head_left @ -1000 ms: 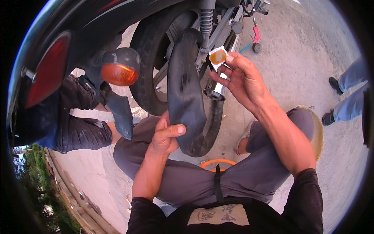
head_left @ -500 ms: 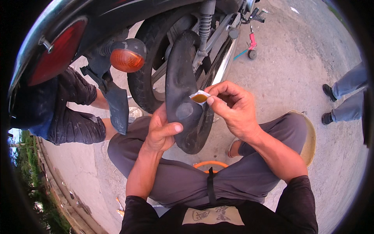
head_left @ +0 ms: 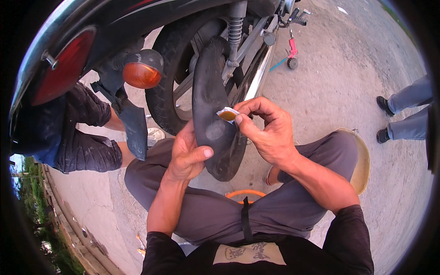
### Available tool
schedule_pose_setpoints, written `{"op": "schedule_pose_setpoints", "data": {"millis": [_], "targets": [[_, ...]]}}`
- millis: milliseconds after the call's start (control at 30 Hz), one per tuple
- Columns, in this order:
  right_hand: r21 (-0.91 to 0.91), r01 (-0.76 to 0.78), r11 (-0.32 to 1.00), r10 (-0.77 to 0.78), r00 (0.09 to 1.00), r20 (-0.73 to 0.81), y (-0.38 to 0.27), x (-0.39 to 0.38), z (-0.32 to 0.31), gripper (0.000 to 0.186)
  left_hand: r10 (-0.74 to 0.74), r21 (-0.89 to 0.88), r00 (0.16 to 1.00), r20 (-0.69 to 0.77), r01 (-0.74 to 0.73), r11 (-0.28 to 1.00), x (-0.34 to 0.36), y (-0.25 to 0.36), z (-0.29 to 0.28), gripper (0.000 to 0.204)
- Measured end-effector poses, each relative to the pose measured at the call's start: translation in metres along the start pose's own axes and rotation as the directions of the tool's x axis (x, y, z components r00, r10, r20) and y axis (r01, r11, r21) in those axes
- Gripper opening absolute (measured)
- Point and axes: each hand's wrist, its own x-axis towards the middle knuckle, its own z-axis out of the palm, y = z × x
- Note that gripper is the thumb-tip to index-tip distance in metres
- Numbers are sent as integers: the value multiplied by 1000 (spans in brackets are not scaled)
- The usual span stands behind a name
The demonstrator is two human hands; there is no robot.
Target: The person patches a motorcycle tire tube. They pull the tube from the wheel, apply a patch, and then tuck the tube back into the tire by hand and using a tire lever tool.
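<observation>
And here it was at close quarters: the patch (head_left: 227, 116), amber in the middle with a white edge, sat at the right flank of the black rubber tube (head_left: 210, 87), with the pale round spot (head_left: 214, 130) on the tube's face just to its left and nearer the body. That was the gap that counted, and a short one! The right hand (head_left: 270, 133) was the nearer to the patch, thumb and forefinger pinched on its right end; the left hand (head_left: 185, 156) was clamped round the tube's left edge, thumb over the near face, its tip just short of the spot. So the hands stood apart, one either side of the rubber. Did the patch touch the tube? From overhead, no telling; it overlapped the edge, nothing surer. Now the lines: the patch pointed left from the fingertips, in over the rubber, its long axis running mostly crosswise and dipping a little toward the right. The tube's long axis ran the other way, lengthwise from the lap out toward the wheel (head_left: 158, 87), far end up beside the shock absorber (head_left: 235, 34).
</observation>
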Motion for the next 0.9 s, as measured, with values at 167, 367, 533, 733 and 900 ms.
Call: {"op": "schedule_pose_setpoints", "data": {"millis": [167,367,533,733,900], "targets": [[-119,76,990,-75,997,14,-5,-1,0,7,12,-14,1000,0,-12,1000,1,-1,0,80],[-121,128,984,-127,992,10,2,0,2,7,8,-17,1000,-4,-8,1000,-1,-2,-1,80],[-159,122,980,-122,992,7,2,-1,2,9,4,-13,1000,-14,-4,1000,0,-2,1,80],[-166,177,970,-177,984,19,3,0,4,8,5,-23,1000,-15,-6,1000,0,-2,1,79],[-310,359,880,-346,933,98,3,1,2,13,8,-32,1000,-14,-9,999,-1,-2,1,77]]}}
